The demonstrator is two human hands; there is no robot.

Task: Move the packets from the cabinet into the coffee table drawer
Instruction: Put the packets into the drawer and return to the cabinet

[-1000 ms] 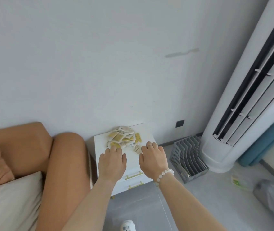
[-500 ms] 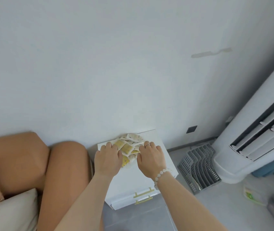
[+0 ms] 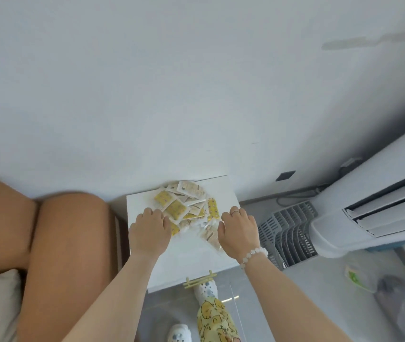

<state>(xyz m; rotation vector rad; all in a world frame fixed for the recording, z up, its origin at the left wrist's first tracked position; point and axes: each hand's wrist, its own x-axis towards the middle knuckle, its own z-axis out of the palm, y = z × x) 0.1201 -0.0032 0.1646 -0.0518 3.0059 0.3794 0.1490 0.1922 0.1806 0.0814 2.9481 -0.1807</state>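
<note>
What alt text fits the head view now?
The left hand and right hand flank a loose pile of yellow and white packets on a white cabinet, fingers curled down at its edges. A brown sofa stands to the left, a grey file rack and white air conditioner to the right.

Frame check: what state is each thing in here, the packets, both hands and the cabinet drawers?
cabinet: drawers look shut; only their handles show.
packets: loose heap on the cabinet top, none lifted.
left hand: at the heap's left edge, fingers curled; grip unclear.
right hand: at the heap's right edge, fingers curled; grip unclear.
</note>
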